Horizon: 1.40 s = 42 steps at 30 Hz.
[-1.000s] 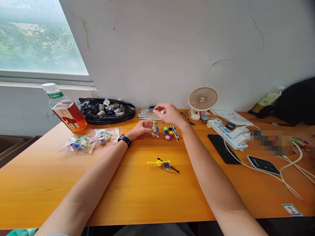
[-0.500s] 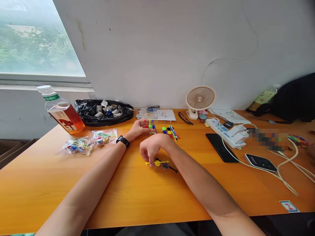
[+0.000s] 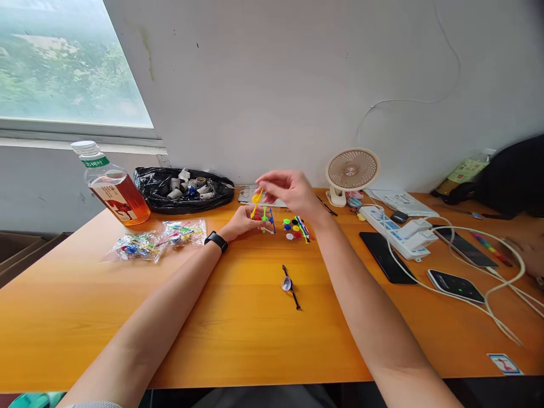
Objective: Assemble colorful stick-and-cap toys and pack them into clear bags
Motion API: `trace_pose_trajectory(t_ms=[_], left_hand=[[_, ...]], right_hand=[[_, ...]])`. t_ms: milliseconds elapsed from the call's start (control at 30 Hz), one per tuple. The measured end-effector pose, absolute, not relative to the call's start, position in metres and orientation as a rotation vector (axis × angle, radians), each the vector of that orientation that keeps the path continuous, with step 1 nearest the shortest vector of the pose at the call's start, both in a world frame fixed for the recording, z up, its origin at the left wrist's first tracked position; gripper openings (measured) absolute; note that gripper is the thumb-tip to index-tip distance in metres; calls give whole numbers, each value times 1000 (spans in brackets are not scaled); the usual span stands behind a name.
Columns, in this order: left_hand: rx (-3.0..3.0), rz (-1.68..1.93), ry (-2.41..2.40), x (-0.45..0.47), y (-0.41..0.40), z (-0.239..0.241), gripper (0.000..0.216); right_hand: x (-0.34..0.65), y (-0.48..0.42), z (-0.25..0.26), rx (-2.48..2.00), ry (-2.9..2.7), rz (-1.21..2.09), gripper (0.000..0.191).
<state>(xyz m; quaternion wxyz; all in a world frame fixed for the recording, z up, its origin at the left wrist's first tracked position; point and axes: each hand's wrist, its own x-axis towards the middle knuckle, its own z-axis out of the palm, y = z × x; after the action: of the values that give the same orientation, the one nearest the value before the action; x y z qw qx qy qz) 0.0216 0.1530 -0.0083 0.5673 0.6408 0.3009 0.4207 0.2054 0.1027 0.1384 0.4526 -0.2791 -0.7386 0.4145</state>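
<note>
My left hand (image 3: 242, 222), with a black watch on the wrist, rests on the orange table (image 3: 238, 334) and grips a small frame of coloured plastic sticks (image 3: 266, 221). My right hand (image 3: 289, 191) hovers just above it, pinching a yellow stick piece (image 3: 256, 199) that hangs down toward the frame. A pile of loose coloured discs and sticks (image 3: 297, 228) lies right of the frame. Nearer to me lies a black stick with a clear disc (image 3: 289, 285).
Two clear bags of coloured parts (image 3: 155, 241) lie at left, with a tea bottle (image 3: 111, 188) and a black bag of small parts (image 3: 182, 190) behind. A small fan (image 3: 351, 173), power strip (image 3: 395, 229), phones (image 3: 454, 284) and cables are at right. Another person's hand (image 3: 529, 249) shows at far right.
My right hand went down to the yellow and black pieces near me, picked up the yellow one and carried it back up over the frame. The black piece stayed on the table.
</note>
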Motion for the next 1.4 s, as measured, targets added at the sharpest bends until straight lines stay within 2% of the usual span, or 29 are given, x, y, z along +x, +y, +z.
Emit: trace_pose_trajectory(t_ms=[167, 533, 900, 1167, 1400], left_hand=[[1430, 935, 710, 24, 149, -6, 67], [1398, 900, 627, 24, 146, -2, 62], [1431, 929, 651, 23, 148, -3, 57], [1436, 932, 623, 24, 148, -4, 57], [1467, 895, 607, 23, 145, 2, 61]], right_hand=[[224, 112, 146, -825, -1601, 692, 50], [215, 121, 122, -1005, -1768, 750, 39], [211, 114, 131, -882, -1503, 492, 51], [218, 120, 125, -985, -1822, 619, 30], [215, 121, 117, -1112, -1979, 805, 26]])
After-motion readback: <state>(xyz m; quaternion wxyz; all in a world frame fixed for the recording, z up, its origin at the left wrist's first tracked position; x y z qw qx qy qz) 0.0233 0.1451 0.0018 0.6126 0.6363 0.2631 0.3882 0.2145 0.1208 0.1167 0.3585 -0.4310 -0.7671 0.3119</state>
